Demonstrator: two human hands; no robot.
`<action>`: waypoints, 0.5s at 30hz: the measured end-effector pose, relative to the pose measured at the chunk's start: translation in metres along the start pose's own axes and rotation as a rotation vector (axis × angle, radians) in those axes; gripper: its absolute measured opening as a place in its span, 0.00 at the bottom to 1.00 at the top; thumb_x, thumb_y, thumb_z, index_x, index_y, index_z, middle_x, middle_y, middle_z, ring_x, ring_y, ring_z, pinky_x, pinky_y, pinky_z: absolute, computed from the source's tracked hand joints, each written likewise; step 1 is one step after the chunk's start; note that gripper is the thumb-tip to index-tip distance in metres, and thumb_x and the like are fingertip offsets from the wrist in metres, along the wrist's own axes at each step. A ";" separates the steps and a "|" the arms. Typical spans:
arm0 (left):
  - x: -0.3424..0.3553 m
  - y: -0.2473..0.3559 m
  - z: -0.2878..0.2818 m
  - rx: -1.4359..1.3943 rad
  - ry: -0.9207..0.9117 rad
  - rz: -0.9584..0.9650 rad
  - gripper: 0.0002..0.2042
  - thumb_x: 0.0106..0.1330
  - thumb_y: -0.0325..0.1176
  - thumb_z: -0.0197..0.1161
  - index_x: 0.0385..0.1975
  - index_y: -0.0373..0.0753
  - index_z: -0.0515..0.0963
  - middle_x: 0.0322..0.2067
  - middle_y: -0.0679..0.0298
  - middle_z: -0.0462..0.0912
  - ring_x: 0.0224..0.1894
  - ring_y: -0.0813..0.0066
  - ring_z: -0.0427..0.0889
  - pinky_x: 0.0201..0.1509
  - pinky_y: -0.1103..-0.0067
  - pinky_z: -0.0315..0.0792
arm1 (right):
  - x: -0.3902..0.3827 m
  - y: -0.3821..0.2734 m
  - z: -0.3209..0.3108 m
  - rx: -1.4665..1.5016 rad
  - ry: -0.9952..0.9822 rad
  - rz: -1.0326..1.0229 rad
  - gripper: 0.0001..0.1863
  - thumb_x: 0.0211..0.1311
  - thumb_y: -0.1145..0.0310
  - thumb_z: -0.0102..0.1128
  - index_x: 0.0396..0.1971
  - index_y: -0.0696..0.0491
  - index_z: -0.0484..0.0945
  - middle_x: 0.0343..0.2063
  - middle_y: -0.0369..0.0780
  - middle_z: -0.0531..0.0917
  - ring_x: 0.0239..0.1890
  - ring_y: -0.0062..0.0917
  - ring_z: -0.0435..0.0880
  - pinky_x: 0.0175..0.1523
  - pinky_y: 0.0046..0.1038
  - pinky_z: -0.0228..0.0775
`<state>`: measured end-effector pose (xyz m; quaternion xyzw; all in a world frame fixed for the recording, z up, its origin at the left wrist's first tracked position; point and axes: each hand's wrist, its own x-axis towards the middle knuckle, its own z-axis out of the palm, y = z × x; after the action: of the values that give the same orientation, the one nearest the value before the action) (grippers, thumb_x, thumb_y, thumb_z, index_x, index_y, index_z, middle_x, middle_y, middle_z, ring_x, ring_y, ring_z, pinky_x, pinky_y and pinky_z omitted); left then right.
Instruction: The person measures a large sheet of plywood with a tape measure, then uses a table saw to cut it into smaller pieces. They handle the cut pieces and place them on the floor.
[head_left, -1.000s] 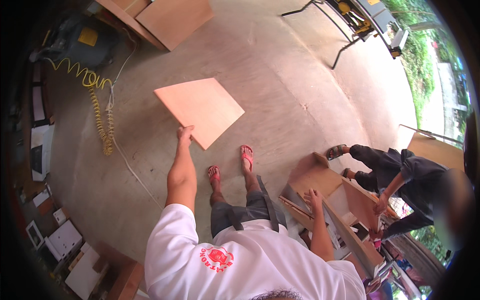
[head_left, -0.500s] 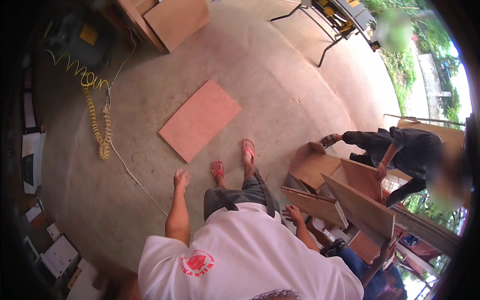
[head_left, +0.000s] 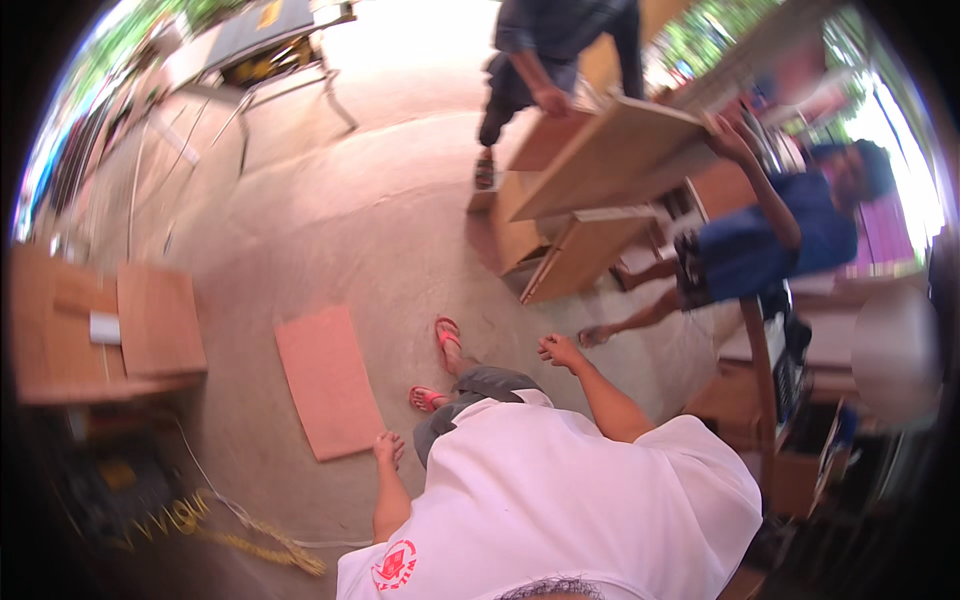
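Observation:
My left hand [head_left: 388, 449] hangs at my side with loosely bent fingers, nothing in it. In the picture it overlaps the near corner of a flat reddish plywood panel [head_left: 328, 380] on the floor; touching is not visible. Held out to my right, my right hand [head_left: 560, 351] has relaxed, partly spread fingers and is empty. Beyond it stands a wooden cabinet carcass [head_left: 590, 250] with a broad panel [head_left: 610, 155] tilted over it. One person in dark clothes [head_left: 560, 50] and another in a blue shirt [head_left: 775, 235] have hands at those panels.
A folding-leg saw stand [head_left: 265, 60] is at the far left. Wooden boxwork [head_left: 60, 330] stands at the left edge, above a coiled yellow hose [head_left: 270, 545] on the concrete floor. Shelving and boards [head_left: 800, 400] crowd the right side.
My view has swung to the right, bringing the cabinet and both people toward the upper middle. The person in blue now stands with the broad panel raised. My hands remain empty.

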<state>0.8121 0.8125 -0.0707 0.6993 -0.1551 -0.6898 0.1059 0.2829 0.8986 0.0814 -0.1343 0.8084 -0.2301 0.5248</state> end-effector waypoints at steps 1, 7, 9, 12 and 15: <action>0.002 0.032 0.001 0.050 0.021 0.042 0.20 0.73 0.37 0.53 0.63 0.42 0.66 0.47 0.58 0.81 0.43 0.63 0.83 0.45 0.66 0.76 | -0.003 0.015 -0.006 0.024 0.025 0.029 0.24 0.69 0.49 0.57 0.53 0.51 0.74 0.45 0.39 0.85 0.42 0.26 0.84 0.45 0.33 0.75; -0.012 0.167 0.044 0.241 0.069 0.276 0.20 0.75 0.37 0.50 0.63 0.40 0.64 0.54 0.55 0.79 0.49 0.60 0.83 0.49 0.64 0.76 | -0.043 0.133 -0.021 0.244 0.132 0.185 0.23 0.69 0.50 0.56 0.52 0.52 0.74 0.44 0.38 0.85 0.41 0.27 0.85 0.42 0.32 0.76; -0.012 0.179 0.077 0.318 0.045 0.274 0.20 0.75 0.37 0.50 0.64 0.40 0.63 0.55 0.54 0.79 0.50 0.59 0.82 0.50 0.63 0.75 | -0.049 0.168 -0.037 0.334 0.147 0.246 0.23 0.69 0.49 0.56 0.53 0.51 0.74 0.45 0.38 0.85 0.41 0.26 0.85 0.40 0.32 0.76; -0.005 0.171 0.148 0.417 -0.028 0.214 0.20 0.75 0.38 0.50 0.64 0.41 0.63 0.56 0.54 0.79 0.51 0.58 0.82 0.50 0.63 0.76 | -0.062 0.219 -0.061 0.460 0.224 0.292 0.21 0.69 0.51 0.55 0.53 0.50 0.75 0.43 0.39 0.85 0.39 0.26 0.85 0.37 0.32 0.75; -0.004 0.143 0.249 0.541 -0.145 0.160 0.20 0.75 0.39 0.51 0.64 0.42 0.64 0.55 0.55 0.79 0.50 0.60 0.82 0.49 0.65 0.76 | -0.067 0.265 -0.100 0.513 0.310 0.274 0.18 0.68 0.54 0.56 0.48 0.50 0.78 0.38 0.38 0.86 0.36 0.24 0.85 0.36 0.30 0.75</action>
<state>0.5533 0.6979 -0.0217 0.6364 -0.3951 -0.6612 -0.0416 0.2259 1.1798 0.0325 0.1489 0.8050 -0.3712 0.4381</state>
